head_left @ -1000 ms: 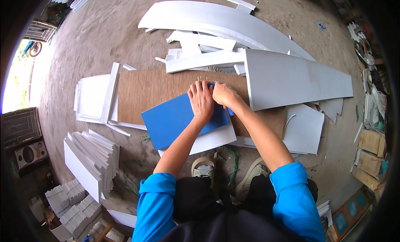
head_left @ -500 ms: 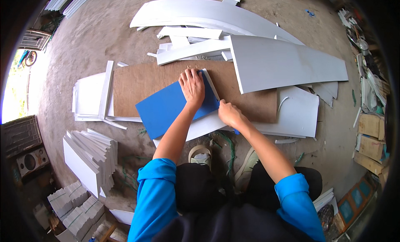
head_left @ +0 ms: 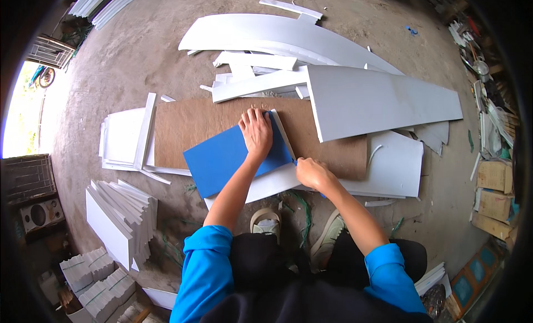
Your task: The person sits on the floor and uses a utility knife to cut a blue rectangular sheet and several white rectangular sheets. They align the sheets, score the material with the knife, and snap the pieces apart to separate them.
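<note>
My left hand (head_left: 257, 135) lies flat, fingers stretched, on a blue rectangular panel (head_left: 217, 159) near its right end. The panel rests at a slant over a white foam sheet (head_left: 266, 185) and a long brown board (head_left: 186, 123). Closed around what looks like a blue utility knife (head_left: 294, 161), my right hand (head_left: 314, 173) is at the panel's lower right corner. Most of the knife is hidden in the fist; a bit of blue also shows below the hand. Along the panel's right edge runs a narrow white strip (head_left: 281, 131).
A large white foam piece (head_left: 383, 101) overlaps the brown board's right part. Behind lie a long curved white piece (head_left: 266, 34) and several offcuts. A fanned stack of white sheets (head_left: 114, 223) stands at the left. Cardboard boxes (head_left: 494, 176) line the right side.
The whole scene sits lower in the picture, as the head view has tilted. My right hand remains at the panel's lower right corner, and my left hand keeps its place on the panel.
</note>
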Demonstrator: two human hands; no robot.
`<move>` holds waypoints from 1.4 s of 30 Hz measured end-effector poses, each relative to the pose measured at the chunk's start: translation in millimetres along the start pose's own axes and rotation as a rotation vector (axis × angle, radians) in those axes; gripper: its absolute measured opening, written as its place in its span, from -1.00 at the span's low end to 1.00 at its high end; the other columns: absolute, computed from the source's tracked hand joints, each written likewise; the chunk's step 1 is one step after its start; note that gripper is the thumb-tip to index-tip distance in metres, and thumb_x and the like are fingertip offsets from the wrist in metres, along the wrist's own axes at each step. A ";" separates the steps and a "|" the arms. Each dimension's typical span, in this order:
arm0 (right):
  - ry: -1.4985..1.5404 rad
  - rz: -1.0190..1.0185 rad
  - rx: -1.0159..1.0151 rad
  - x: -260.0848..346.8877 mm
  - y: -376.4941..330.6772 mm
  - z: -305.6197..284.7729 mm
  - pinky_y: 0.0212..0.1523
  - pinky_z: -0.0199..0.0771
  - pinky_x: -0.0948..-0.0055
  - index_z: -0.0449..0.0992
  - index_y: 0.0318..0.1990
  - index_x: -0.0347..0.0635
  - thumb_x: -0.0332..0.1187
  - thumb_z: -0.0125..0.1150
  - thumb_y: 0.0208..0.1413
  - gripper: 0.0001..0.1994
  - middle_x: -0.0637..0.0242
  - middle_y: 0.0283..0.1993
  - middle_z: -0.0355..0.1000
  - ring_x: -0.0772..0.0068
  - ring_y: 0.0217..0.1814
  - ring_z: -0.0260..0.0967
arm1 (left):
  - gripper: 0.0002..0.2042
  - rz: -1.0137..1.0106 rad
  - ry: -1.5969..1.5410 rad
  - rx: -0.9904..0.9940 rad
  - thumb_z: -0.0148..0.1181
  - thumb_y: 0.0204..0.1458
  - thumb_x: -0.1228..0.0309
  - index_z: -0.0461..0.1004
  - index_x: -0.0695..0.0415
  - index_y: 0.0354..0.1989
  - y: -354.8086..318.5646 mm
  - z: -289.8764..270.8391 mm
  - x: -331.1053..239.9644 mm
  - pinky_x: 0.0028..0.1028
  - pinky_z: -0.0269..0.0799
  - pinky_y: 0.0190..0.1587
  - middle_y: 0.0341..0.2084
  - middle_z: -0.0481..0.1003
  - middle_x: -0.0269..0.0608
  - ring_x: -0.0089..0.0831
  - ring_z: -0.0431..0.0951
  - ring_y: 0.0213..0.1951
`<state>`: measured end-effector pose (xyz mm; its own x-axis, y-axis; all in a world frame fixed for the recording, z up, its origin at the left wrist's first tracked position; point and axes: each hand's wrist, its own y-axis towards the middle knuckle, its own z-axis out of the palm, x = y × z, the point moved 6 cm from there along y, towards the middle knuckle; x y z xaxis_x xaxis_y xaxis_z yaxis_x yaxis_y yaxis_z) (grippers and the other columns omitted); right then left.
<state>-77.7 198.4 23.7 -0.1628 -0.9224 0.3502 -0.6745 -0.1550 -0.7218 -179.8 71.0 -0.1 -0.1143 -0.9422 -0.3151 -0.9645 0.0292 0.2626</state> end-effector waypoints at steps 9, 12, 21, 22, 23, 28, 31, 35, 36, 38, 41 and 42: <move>0.013 -0.168 -0.446 31.9 55.9 -68.9 -0.35 0.44 0.11 0.29 -0.24 -0.40 -0.36 -0.18 0.12 -0.77 -0.14 -0.46 0.42 -0.08 -0.35 0.43 | -0.87 0.023 0.025 -0.054 -0.04 0.00 0.34 0.33 0.12 -0.34 2.2 -3.7 -3.2 -0.28 0.15 -0.18 -0.39 0.31 -0.16 -0.22 0.28 -0.25; -0.043 -0.177 -0.454 36.8 87.6 -57.5 -0.36 0.46 0.13 0.28 -0.27 -0.39 -0.36 -0.21 0.11 -0.77 -0.12 -0.47 0.42 -0.07 -0.35 0.43 | -0.86 0.028 0.030 -0.046 -0.03 0.00 0.34 0.33 0.12 -0.35 2.4 -0.5 -1.6 -0.28 0.15 -0.18 -0.39 0.31 -0.16 -0.22 0.28 -0.26; 0.054 -0.102 -0.432 39.8 116.7 -53.6 -0.34 0.48 0.18 0.36 -0.24 -0.43 -0.35 -0.18 0.05 -0.71 -0.12 -0.40 0.44 0.00 -0.37 0.46 | -0.83 -0.004 -0.035 0.044 -0.11 0.05 0.32 0.33 0.13 -0.29 3.4 1.7 -1.3 -0.25 0.12 -0.13 -0.33 0.30 -0.13 -0.19 0.26 -0.21; 0.084 -0.071 -0.270 42.9 122.5 -53.3 -0.34 0.48 0.20 0.36 -0.23 -0.44 -0.36 -0.18 0.04 -0.71 -0.10 -0.42 0.45 0.03 -0.40 0.47 | -0.83 -0.010 -0.023 0.045 -0.11 0.06 0.31 0.33 0.13 -0.30 3.4 1.8 1.2 -0.25 0.12 -0.13 -0.33 0.30 -0.14 -0.19 0.26 -0.21; 0.113 -0.033 -0.109 46.2 123.6 -57.1 -0.35 0.48 0.22 0.37 -0.23 -0.45 -0.37 -0.19 0.04 -0.70 -0.08 -0.43 0.45 0.07 -0.43 0.47 | -0.83 -0.014 -0.018 0.050 -0.11 0.06 0.31 0.33 0.13 -0.30 2.3 1.8 1.7 -0.25 0.12 -0.13 -0.33 0.30 -0.14 -0.20 0.25 -0.21; 0.163 0.091 -0.094 44.3 115.3 -50.5 -0.40 0.48 0.29 0.43 -0.31 -0.49 -0.47 -0.19 -0.04 -0.72 -0.04 -0.47 0.46 0.19 -0.53 0.48 | -0.85 0.023 0.000 -0.053 -0.07 0.03 0.32 0.33 0.13 -0.35 0.4 1.3 0.6 -0.31 0.14 -0.16 -0.37 0.31 -0.17 -0.23 0.27 -0.24; 0.146 0.097 0.041 30.9 97.5 -34.7 -0.40 0.49 0.29 0.43 -0.31 -0.49 -0.51 -0.16 -0.08 -0.74 -0.05 -0.45 0.46 0.19 -0.52 0.48 | -0.85 0.017 0.056 -0.075 -0.07 0.02 0.33 0.33 0.14 -0.35 1.0 2.9 0.9 -0.31 0.15 -0.15 -0.36 0.31 -0.17 -0.23 0.28 -0.24; 0.160 0.048 0.001 18.5 69.1 -8.0 -0.42 0.48 0.19 0.26 -0.23 -0.59 -0.53 -0.25 -0.08 -0.72 -0.29 -0.43 0.39 0.02 -0.55 0.45 | -0.84 0.030 0.021 -0.097 -0.07 0.03 0.33 0.32 0.16 -0.35 -2.2 1.9 2.6 -0.30 0.16 -0.14 -0.36 0.31 -0.15 -0.22 0.29 -0.23; 0.160 0.046 0.008 13.9 63.2 -0.7 -0.42 0.48 0.19 0.25 -0.23 -0.58 -0.53 -0.25 -0.08 -0.72 -0.30 -0.43 0.38 0.02 -0.55 0.45 | -0.85 0.036 0.011 -0.117 -0.08 0.04 0.33 0.32 0.16 -0.36 -3.1 1.0 1.8 -0.31 0.16 -0.13 -0.36 0.31 -0.15 -0.23 0.28 -0.22; 0.154 0.045 0.018 7.0 47.8 7.4 -0.41 0.47 0.19 0.25 -0.23 -0.57 -0.53 -0.26 -0.07 -0.73 -0.30 -0.44 0.38 0.01 -0.55 0.45 | -0.84 0.030 0.035 -0.103 -0.09 0.05 0.33 0.34 0.15 -0.34 -3.7 1.8 0.4 -0.30 0.16 -0.12 -0.34 0.31 -0.17 -0.23 0.29 -0.19; 0.100 0.058 -0.020 -4.2 24.7 23.6 -0.28 0.44 0.11 0.25 -0.20 -0.51 -0.50 -0.30 -0.02 -0.72 -0.28 -0.33 0.38 -0.08 -0.39 0.45 | -0.83 0.028 0.042 -0.084 -0.11 0.06 0.33 0.34 0.14 -0.33 -4.0 1.5 -0.7 -0.29 0.16 -0.11 -0.32 0.32 -0.17 -0.23 0.29 -0.17; 0.082 0.063 -0.047 -5.7 16.9 28.7 -0.19 0.40 0.10 0.27 -0.19 -0.49 -0.49 -0.28 -0.01 -0.72 -0.27 -0.28 0.37 -0.10 -0.27 0.40 | -0.83 0.031 0.036 -0.095 -0.11 0.06 0.33 0.34 0.14 -0.33 -4.0 0.7 0.1 -0.30 0.16 -0.11 -0.32 0.32 -0.17 -0.22 0.29 -0.17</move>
<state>-67.5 190.9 -7.7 -0.2629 -0.8973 0.3546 -0.6938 -0.0796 -0.7158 -176.1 71.0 -1.8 -0.1334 -0.9527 -0.2730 -0.9333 0.0281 0.3579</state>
